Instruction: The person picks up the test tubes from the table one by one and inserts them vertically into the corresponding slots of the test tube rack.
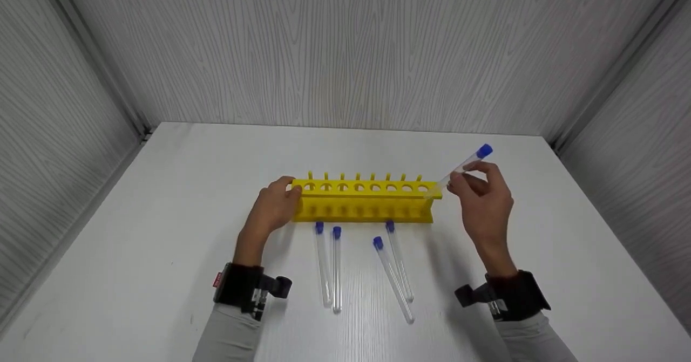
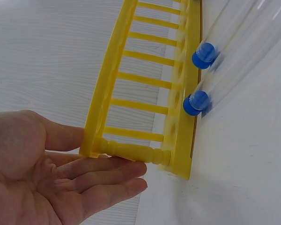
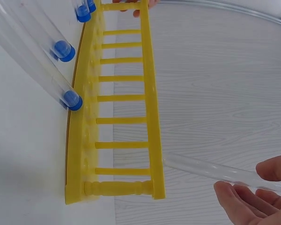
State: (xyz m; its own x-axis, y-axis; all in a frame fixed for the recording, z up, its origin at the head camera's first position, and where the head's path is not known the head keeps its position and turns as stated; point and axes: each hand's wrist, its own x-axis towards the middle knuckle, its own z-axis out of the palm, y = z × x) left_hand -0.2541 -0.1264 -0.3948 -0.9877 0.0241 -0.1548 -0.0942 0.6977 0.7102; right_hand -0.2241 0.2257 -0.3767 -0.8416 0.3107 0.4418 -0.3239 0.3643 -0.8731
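A yellow test tube rack (image 1: 367, 193) stands on the white table with a row of round holes along its top. My left hand (image 1: 274, 205) holds the rack's left end, thumb and fingers at the top plate beside the end post (image 2: 133, 151). Between thumb and fingers, my right hand (image 1: 486, 203) pinches a clear test tube (image 1: 465, 164) with a blue cap (image 1: 484, 151). This tube slants, cap up and to the right. Its rounded lower end (image 3: 173, 161) is right at the top plate by the rightmost hole.
In front of the rack lie two capped test tubes (image 1: 337, 270) toward the left and two more (image 1: 393, 278) toward the right, blue caps facing the rack. Pale wood-grain panels (image 1: 345, 49) rise behind and at both sides of the table (image 1: 135, 275).
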